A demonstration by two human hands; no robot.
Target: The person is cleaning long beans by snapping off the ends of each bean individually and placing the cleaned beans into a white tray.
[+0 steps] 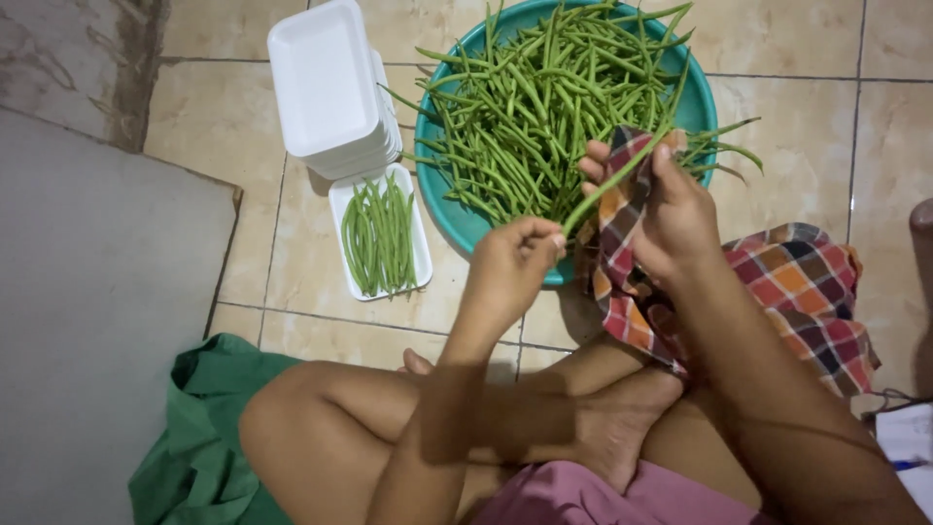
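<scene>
Left hand (510,267): grip pinching the lower end of a long green bean (610,181);
Right hand (671,219): grip clasping a checked cloth (622,253) around that bean;
Bean: above the teal plastic basin (457,216) rim.

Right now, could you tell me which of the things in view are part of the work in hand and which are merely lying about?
In use:
- left hand and right hand, holding one green bean
- checked cloth in the right hand
- teal basin of beans
- white tray with laid-out beans
- stack of empty trays

Lying about:
- green fabric
- grey mat
</scene>
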